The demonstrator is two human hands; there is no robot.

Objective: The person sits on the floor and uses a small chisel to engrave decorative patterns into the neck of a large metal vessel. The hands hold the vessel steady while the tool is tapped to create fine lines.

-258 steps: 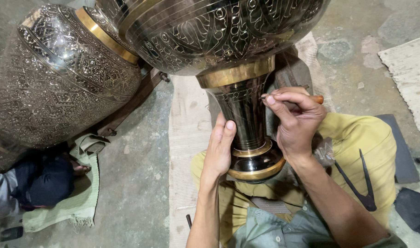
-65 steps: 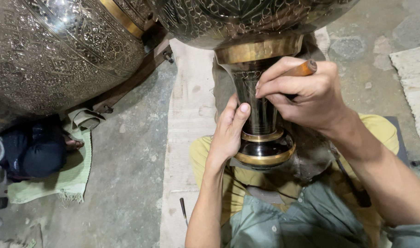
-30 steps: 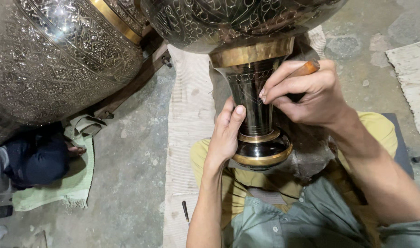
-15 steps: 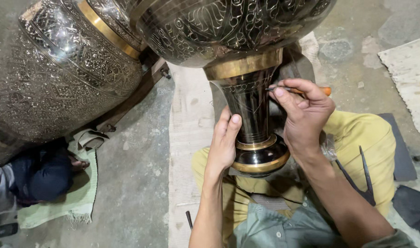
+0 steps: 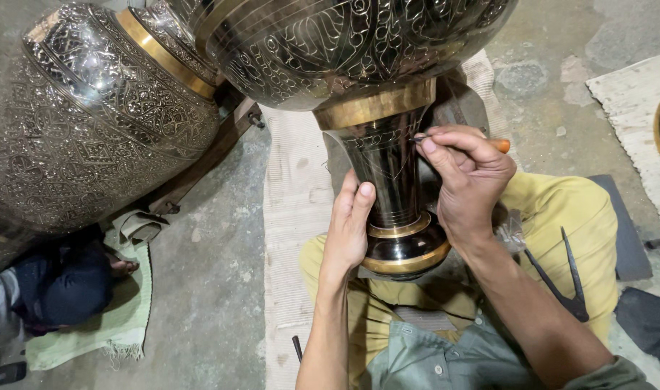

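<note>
A large engraved metal vase with brass bands lies across my lap, its dark flared neck pointing toward me. My left hand rests flat against the left side of the neck, steadying it. My right hand is closed on a thin engraving tool with an orange handle; its metal tip touches the neck just below the upper brass band. The brass-ringed mouth of the vase sits between my knees.
A second big engraved vase lies at the left on a wooden support. Another person's leg and foot rest on a green cloth. A black pair of dividers lies on my yellow trouser leg. A woven mat covers the concrete floor.
My right hand has shifted on the vase neck from gripping lower down to setting the tool tip just under the brass band. My left hand stays on the neck. The view tilted slightly.
</note>
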